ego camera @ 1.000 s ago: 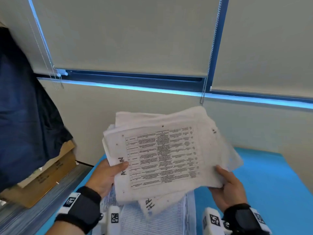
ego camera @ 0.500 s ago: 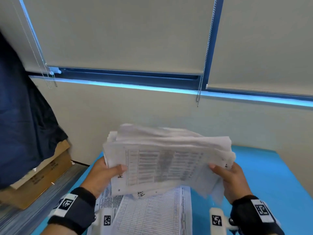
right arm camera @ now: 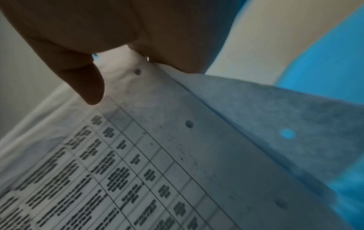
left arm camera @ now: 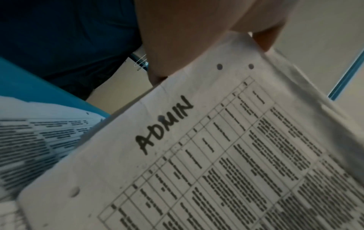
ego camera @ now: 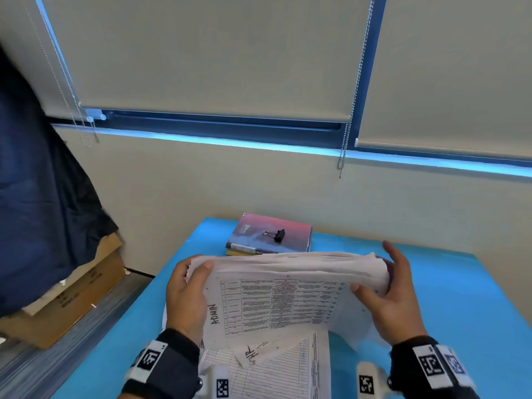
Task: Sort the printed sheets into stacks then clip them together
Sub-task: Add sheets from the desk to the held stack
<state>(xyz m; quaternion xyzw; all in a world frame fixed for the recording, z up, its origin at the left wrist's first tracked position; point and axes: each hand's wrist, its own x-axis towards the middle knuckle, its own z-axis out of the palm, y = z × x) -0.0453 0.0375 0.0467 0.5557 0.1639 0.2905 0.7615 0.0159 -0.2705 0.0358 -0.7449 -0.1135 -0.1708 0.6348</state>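
Both hands grip ADMIN stack point(ego camera: 288, 286) by short edges — left hand point(ego camera: 187, 295), right hand point(ego camera: 394, 306) — squaring sheets; binder clip point(ego camera: 275, 234) waits on book point(ego camera: 253, 237).

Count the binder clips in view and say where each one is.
1: a black binder clip lies on the top book of a small pile at the table's far edge. The held sheets may hide others.

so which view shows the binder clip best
The head view: the binder clip lies in plain sight on the book beyond the held sheets. Neither wrist view shows it; both are filled by the sheets.
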